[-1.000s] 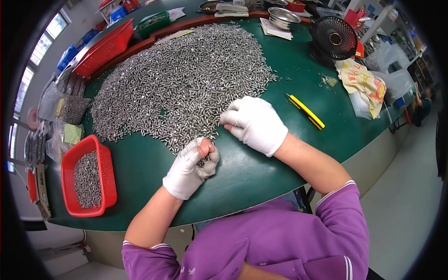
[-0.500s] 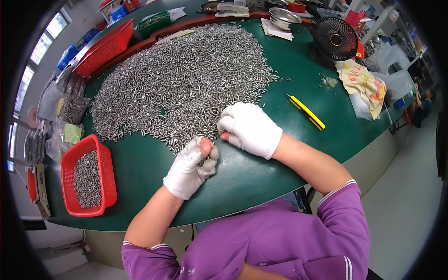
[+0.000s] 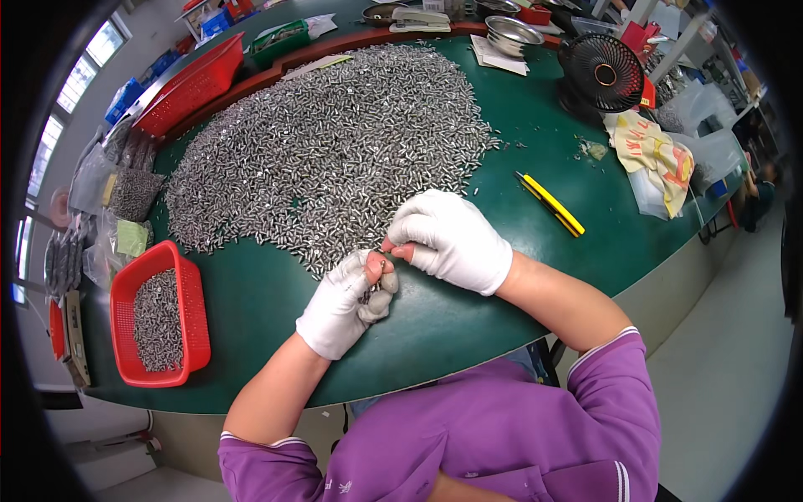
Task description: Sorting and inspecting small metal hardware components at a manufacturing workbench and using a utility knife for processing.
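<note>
basket [image 3: 159,314]: red, far left on table [image 3: 468,326], part-filled with pins
left hand [image 3: 343,305]: gloved, curled shut on a bunch of pins
right hand [image 3: 452,238]: gloved, fingertips pinched narrow, touching left thumb; its own pin too small to tell
pile [image 3: 335,151]: just beyond both hands, right hand nearer
knife [image 3: 550,203]: yellow, right of hands

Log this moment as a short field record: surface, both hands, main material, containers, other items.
surface: green table
left hand: white glove, closed around a bunch of small metal pins
right hand: white glove, fingers meeting the left hand's fingertips
main material: big heap of metal pins spread over the table
containers: red basket at left, partly filled with pins; larger red basket at the far edge
other items: yellow utility knife, black desk fan, metal bowl
</note>
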Tool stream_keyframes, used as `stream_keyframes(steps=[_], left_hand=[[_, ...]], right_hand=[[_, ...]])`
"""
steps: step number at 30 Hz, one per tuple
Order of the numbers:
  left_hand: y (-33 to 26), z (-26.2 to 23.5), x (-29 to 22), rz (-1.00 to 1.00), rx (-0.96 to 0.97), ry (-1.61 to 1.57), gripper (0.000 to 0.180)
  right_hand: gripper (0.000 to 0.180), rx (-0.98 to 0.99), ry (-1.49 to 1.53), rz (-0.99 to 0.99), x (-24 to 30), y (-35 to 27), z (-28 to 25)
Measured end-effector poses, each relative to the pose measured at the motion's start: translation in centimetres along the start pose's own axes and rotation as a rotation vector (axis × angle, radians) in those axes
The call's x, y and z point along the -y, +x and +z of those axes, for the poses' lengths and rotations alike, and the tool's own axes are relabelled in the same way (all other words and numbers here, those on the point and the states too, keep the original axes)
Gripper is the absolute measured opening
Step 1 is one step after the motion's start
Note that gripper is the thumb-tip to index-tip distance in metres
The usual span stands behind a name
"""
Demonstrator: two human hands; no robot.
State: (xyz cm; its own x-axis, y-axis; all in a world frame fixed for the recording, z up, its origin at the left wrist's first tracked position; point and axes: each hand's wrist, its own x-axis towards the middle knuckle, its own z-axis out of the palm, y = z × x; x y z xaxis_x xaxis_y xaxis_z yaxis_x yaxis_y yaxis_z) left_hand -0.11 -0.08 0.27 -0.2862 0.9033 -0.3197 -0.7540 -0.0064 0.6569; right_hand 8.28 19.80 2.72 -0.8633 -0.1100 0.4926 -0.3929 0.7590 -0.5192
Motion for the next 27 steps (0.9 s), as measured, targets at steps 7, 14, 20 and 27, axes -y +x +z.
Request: stream_keyframes(steps=[7, 14, 20, 27], left_hand=[[0.0, -0.3, 0.1, -0.001, -0.006, -0.014, 0.019], [0.3, -0.3, -0.1, -0.006, 0.019, -0.041, 0.019], [-0.3, -0.6, -0.2, -0.004, 0.025, -0.085, 0.017], [0.4, -0.3, -0.2, 0.031, 0.018, -0.096, 0.014]], right_hand=[[0.017, -0.009, -0.088, -0.185, 0.1, 0.2, 0.0], [0.018, -0.055, -0.186, -0.188, -0.1, 0.1, -0.4], [0.015, 0.039, -0.231, -0.143, 0.4, 0.5, -0.2], [0.018, -0.062, -0.21, -0.078, 0.7, -0.2, -0.7]])
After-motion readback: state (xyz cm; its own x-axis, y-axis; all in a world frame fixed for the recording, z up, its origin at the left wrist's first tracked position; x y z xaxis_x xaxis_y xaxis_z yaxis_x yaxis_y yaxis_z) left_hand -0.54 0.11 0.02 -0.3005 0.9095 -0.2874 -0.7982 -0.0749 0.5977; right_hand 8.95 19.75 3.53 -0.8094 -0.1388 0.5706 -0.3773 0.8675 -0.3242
